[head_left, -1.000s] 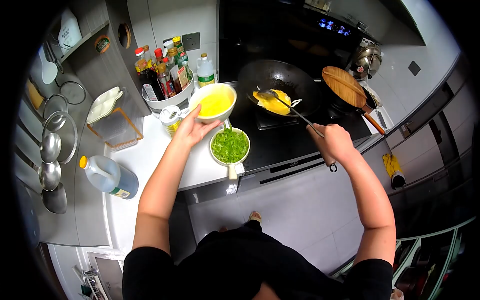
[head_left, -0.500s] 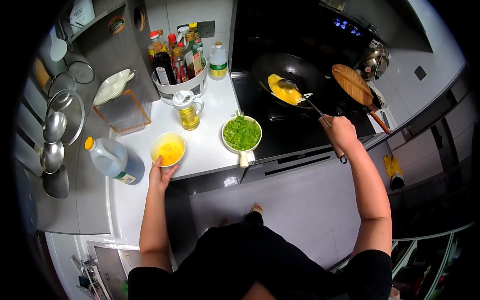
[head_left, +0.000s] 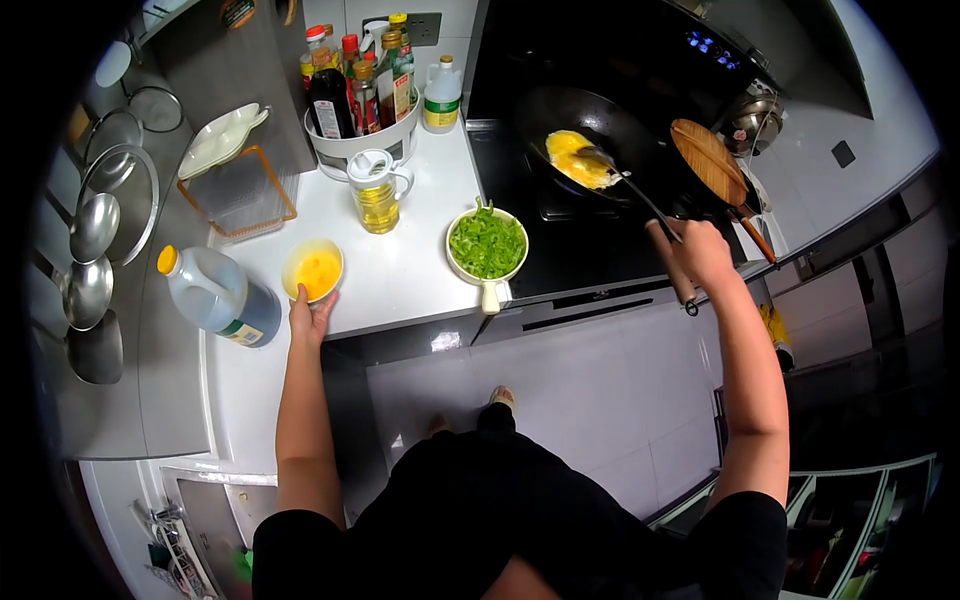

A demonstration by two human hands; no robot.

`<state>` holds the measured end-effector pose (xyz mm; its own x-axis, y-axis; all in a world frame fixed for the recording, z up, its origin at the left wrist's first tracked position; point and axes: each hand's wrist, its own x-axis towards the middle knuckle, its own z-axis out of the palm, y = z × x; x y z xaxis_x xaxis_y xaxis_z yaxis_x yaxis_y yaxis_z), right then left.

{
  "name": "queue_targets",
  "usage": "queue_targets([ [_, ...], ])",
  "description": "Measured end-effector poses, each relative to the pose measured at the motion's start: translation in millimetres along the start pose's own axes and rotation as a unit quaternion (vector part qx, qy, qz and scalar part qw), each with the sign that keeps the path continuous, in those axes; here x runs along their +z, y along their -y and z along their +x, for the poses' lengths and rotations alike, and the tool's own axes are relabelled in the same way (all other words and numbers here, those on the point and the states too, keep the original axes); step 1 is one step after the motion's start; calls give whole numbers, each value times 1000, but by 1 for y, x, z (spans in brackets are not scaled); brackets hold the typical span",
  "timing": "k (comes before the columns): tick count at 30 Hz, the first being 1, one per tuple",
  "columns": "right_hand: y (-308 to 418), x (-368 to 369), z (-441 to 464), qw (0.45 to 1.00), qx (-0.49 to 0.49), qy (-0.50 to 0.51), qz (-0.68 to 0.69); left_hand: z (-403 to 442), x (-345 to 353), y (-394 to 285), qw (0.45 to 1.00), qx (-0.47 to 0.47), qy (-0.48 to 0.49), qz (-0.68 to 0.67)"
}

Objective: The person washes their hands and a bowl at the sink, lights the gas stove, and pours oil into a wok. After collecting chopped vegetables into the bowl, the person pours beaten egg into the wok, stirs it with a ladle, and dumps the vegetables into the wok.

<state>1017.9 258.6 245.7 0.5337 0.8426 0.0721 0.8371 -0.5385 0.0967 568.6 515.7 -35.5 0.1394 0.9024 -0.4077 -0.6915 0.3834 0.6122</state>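
Note:
My left hand (head_left: 313, 318) is closed on the near rim and side of a small pale bowl (head_left: 334, 262) with yellow beaten egg (head_left: 319, 271) in it, at the counter's front edge. In my right hand (head_left: 702, 252) is the brown handle of a metal spatula (head_left: 640, 192), held over the stove's front right. Its head reaches into a black wok (head_left: 560, 105) and touches the edge of a yellow sheet of egg (head_left: 570, 147) with whitish parts. Between my hands, a white handled bowl (head_left: 490, 297) of chopped green leaves (head_left: 487, 243) stands by the stove.
Behind the bowls stand an oil jug (head_left: 377, 195) and a white rack (head_left: 360, 148) of sauce bottles. A large blue-tinted jug (head_left: 225, 300) is at the left. A wooden lid (head_left: 708, 160) rests right of the wok. Ladles (head_left: 95, 228) hang on the left wall.
The view has tilted, so the scene sits higher. My left hand and the bowl have shifted slightly left. The spatula handle in my right hand has turned, its head still at the egg.

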Motion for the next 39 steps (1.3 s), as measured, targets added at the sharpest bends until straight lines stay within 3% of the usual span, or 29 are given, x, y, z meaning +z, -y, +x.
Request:
queue_targets([
  [4,-4,-27,-19,998,-37,23,-38,-2,7,3,998,39,-12,40],
  [6,6,-34,-23,999,-22,34,23,-4,9,8,996,57,-11,68],
  [9,-5,10,6,998,-36,-24,39,-3,12,17,992,99,-7,77],
  [12,-15,23,19,999,-20,-33,31,-18,18,18,991,79,-76,77],
  [15,-36,-11,0,1000,-19,5,-1,-48,23,34,979,109,-132,106],
  [17,-49,-28,-23,999,-19,-39,15,-70,10,47,981,91,-78,153],
  [22,-61,-60,-54,1000,-5,-30,-8,-112,-6,90,971,-52,-92,215],
  [25,-64,-64,-59,999,-1,-4,-42,-116,0,101,964,-77,-80,240],
  [33,-58,-9,-1,997,-77,-20,-9,-111,38,106,958,-68,-20,278],
  [39,-61,35,39,994,-28,-96,51,-108,44,121,955,-88,2,284],
])
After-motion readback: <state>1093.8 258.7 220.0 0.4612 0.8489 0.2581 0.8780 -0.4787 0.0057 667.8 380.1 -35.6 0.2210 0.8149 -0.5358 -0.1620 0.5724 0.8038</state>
